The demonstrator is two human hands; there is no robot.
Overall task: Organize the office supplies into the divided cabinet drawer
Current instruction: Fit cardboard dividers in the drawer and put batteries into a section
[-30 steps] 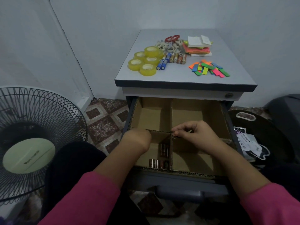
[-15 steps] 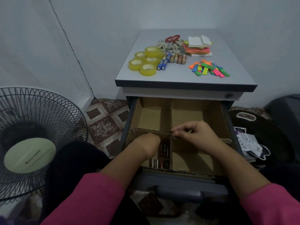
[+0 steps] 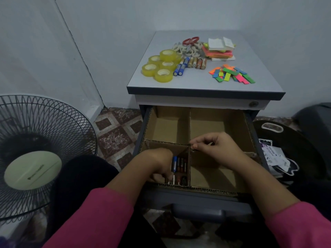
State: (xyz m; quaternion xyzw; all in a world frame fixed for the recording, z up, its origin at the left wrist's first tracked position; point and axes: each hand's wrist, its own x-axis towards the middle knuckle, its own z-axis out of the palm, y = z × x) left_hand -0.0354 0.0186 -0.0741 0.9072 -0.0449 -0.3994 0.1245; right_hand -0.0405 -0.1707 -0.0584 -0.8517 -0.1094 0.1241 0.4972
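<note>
Drawer (image 3: 197, 191): open, split by cardboard dividers (image 3: 189, 126) into four sections.
Done: some batteries in drawer (image 3: 179, 165) lie in the near-left section; the other three sections look empty.
Left hand (image 3: 159, 164): down in the near-left section among those batteries; fingers hidden, cannot tell if they grip anything.
Right hand (image 3: 217, 147): fingertips pinched together on the divider's top edge at the centre crossing.
Left to do: tape rolls (image 3: 162, 66), more batteries (image 3: 194, 63), scissors (image 3: 190, 42), paper pads (image 3: 219, 49), coloured tabs (image 3: 232, 74), all on the cabinet top (image 3: 206, 86).
Progress: early.
</note>
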